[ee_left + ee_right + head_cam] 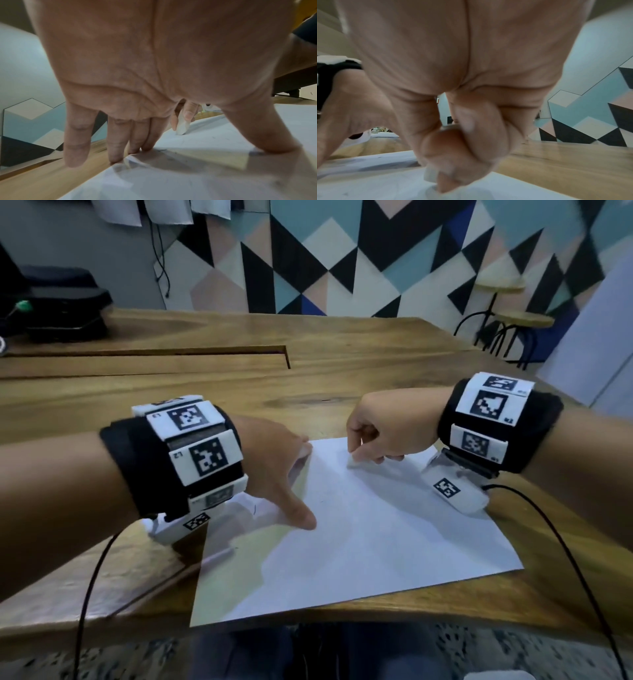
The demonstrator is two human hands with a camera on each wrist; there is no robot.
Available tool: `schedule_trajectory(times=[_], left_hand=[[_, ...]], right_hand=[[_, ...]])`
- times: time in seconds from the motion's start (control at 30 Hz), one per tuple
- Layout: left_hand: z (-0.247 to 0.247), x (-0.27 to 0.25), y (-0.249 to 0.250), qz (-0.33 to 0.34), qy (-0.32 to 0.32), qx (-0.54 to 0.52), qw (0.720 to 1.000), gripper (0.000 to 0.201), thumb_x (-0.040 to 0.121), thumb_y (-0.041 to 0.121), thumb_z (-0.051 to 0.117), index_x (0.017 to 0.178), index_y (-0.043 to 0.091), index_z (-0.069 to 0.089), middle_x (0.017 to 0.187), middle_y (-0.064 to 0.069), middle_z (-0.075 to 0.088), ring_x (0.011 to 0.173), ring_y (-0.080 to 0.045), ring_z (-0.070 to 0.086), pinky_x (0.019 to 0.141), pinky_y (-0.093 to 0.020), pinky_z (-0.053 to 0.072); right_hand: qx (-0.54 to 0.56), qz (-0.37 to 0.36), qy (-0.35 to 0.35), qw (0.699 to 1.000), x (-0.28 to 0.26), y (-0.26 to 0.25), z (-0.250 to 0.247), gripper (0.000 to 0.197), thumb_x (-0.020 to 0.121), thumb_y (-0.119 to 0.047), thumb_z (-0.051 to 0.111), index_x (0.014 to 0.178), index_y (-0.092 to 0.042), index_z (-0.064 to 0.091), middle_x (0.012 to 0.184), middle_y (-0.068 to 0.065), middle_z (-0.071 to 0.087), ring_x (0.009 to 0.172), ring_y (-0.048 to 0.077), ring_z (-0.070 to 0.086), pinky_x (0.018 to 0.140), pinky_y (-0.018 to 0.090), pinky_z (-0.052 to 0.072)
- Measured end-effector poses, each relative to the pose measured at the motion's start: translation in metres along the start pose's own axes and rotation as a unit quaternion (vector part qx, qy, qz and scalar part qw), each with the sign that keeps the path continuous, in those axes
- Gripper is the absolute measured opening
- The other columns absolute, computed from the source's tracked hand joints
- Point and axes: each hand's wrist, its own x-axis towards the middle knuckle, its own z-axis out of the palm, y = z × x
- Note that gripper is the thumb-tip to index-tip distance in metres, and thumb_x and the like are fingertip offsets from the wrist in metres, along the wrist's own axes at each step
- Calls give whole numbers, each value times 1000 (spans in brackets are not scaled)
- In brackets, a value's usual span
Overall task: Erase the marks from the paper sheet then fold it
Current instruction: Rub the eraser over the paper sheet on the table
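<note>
A white paper sheet [370, 535] lies flat on the wooden table near its front edge. My left hand [291, 474] rests spread on the sheet's far left corner, straight fingers [116, 143] and thumb pressing it down. My right hand [363, 453] pinches a small white eraser [352, 464] and holds its tip against the paper near the far edge. The eraser [182, 126] shows past my left palm, and the eraser [430, 174] pokes out between thumb and fingers in the right wrist view. Faint grey marks [323, 499] remain on the sheet.
The wooden table [342, 364] has a long slot across its far left. A black device [65, 306] stands at the far left. Stools [507, 323] are beyond the table's right corner. Cables [565, 559] trail from both wrist units over the front edge.
</note>
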Motion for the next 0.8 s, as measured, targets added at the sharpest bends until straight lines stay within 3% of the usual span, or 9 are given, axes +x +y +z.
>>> schedule_trajectory(times=[0.1, 0.2, 0.27, 0.43, 0.6, 0.8], left_hand=[[4, 5, -4, -8, -14, 8, 1000, 127, 34, 101, 47, 134, 23, 49, 143, 5, 55, 118, -21, 58, 101, -44, 46], [5, 1, -5, -17, -23, 15, 999, 146, 35, 103, 39, 154, 19, 25, 164, 8, 21, 140, -21, 40, 111, -44, 37], [7, -1, -7, -34, -26, 16, 999, 153, 33, 104, 35, 158, 19, 11, 167, 10, 6, 147, -18, 28, 115, -44, 32], [10, 1, -11, -45, -17, 22, 999, 157, 31, 107, 33, 159, 20, 10, 166, 11, 14, 146, -19, 31, 114, -45, 33], [3, 3, -7, -16, -14, 37, 999, 139, 53, 99, 46, 159, 23, -3, 166, 14, -5, 153, -14, 5, 121, -46, 19], [8, 3, -10, -17, -11, 38, 999, 142, 50, 101, 41, 159, 22, -2, 166, 14, -5, 153, -14, 4, 120, -46, 21]], right_hand=[[7, -8, 9, 1000, 10, -6, -1, 18, 90, -35, 62, 88, -19, 70, 69, -1, 75, 51, 11, 59, 59, 26, 50], [8, -26, 2, 1000, 16, -20, 1, 25, 88, -40, 65, 88, -16, 70, 67, 0, 75, 49, 13, 58, 52, 23, 48], [2, -36, -6, 999, 17, -29, 3, 29, 86, -44, 66, 85, -15, 69, 65, 0, 74, 46, 12, 56, 49, 21, 45], [-59, -33, -13, 998, 9, -34, 4, 35, 87, -44, 61, 77, -12, 73, 60, 2, 72, 45, 12, 53, 53, 24, 48], [-46, -21, -16, 999, 8, -32, 0, 29, 87, -39, 64, 78, -12, 72, 63, 2, 73, 45, 11, 56, 51, 23, 47], [-17, -16, 25, 999, 21, -29, 1, 25, 88, -38, 65, 84, -14, 72, 70, 1, 75, 48, 9, 58, 49, 19, 43]])
